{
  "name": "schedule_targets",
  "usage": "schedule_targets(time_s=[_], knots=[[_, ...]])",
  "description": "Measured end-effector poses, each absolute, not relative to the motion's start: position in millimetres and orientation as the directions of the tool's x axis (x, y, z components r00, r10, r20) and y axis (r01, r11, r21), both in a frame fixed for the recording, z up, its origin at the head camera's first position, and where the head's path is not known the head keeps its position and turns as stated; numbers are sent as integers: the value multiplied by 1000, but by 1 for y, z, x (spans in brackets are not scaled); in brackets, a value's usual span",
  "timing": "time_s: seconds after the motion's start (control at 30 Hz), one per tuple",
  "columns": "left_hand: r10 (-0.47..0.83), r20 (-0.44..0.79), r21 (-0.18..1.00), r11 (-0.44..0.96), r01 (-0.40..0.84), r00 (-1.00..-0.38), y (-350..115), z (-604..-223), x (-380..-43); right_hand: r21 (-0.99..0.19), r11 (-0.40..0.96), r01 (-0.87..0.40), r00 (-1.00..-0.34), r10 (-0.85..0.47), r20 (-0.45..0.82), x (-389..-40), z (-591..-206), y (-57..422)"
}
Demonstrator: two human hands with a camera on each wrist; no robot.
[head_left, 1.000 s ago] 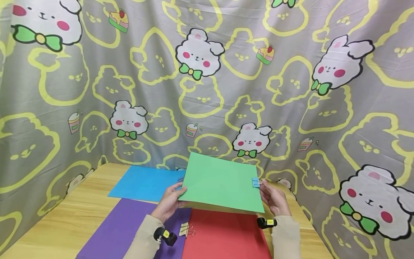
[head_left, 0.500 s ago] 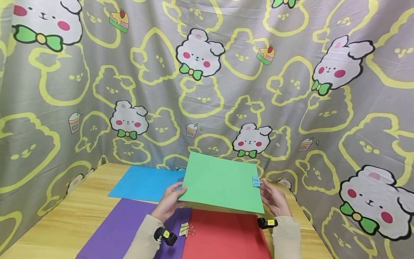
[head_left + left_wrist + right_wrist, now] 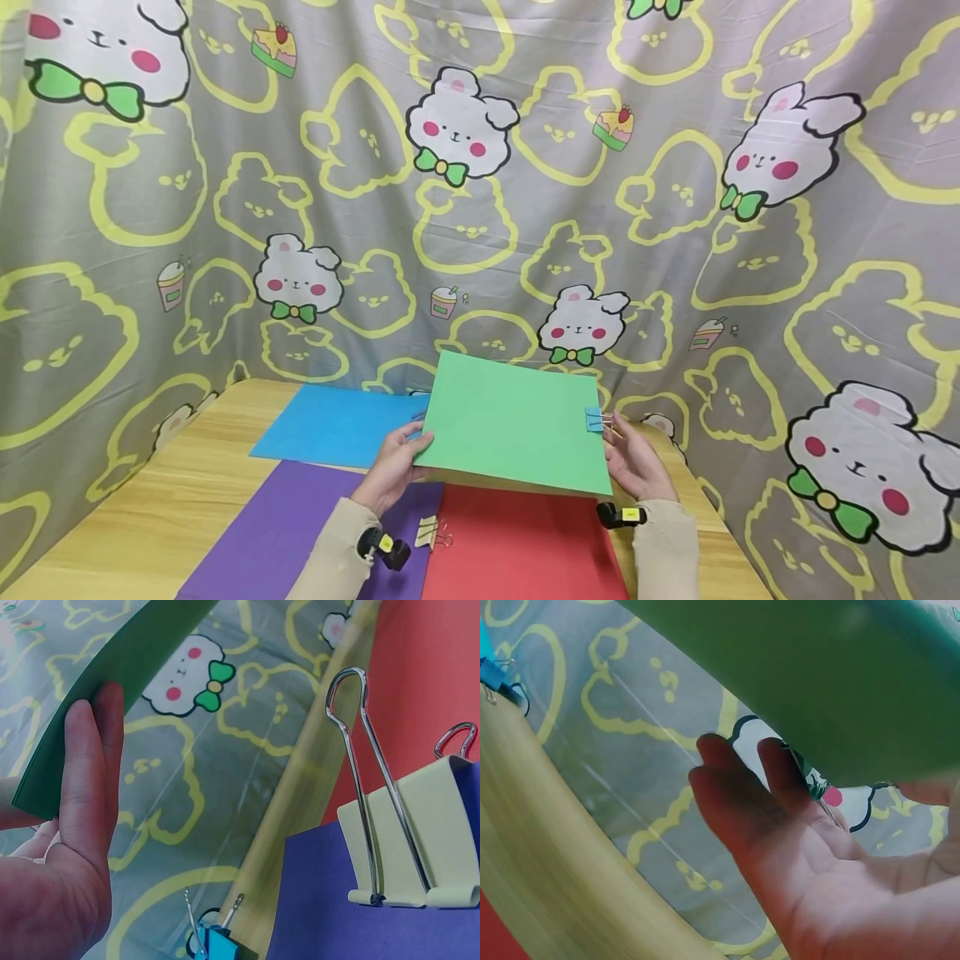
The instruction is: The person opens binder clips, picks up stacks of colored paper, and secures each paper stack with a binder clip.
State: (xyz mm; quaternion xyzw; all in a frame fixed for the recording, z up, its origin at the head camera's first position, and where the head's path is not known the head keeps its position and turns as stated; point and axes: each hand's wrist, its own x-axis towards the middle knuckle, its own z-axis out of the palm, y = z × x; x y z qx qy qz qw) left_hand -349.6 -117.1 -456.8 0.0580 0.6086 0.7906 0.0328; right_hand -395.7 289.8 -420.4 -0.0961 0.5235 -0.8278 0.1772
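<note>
- I hold the green sheet point(image 3: 510, 425) up over the counter point(image 3: 97, 517), tilted, with its near edge above the far part of the red sheet point(image 3: 525, 542).
- My left hand point(image 3: 393, 467) pinches its left edge, thumb on top and fingers straight underneath. That grip ought to be firm but light, since the sheet already bows in the left wrist view and hard pressure could crease it.
- My right hand point(image 3: 636, 460) is at the handles of the blue clip point(image 3: 593, 420), which sits on the right edge. The lower fingers reach out loosely; I cannot tell whether thumb and finger truly pinch the handles or only touch them.
- The step looks to me like working the clip, so my left hand should do the steadying and my right only the clip work.
- Any squeeze should come evenly on both handles, in line with the sheet, because a twist could drag the clip askew or bend the edge.
- The handles spring, so I would ease off slowly, fingertips clear of the mouth.
- Below, the cream clip point(image 3: 427, 532) grips the right edge of the purple sheet point(image 3: 315, 525), its handles over the red; lowering the green sheet there could snag.
- The blue sheet point(image 3: 337, 425) lies at far left.
</note>
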Motion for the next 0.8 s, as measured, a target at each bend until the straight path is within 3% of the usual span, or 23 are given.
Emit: schedule_targets(time_s=[0.33, 0.8], knots=[[118, 57, 963, -268, 24, -991, -117, -458, -350, -881, -434, 185, -926, -376, -9, -395, -419, 290], [129, 67, 962, -271, 30, -989, -118, -458, -349, -845, -484, 228, -871, -489, 46, -394, -415, 292]])
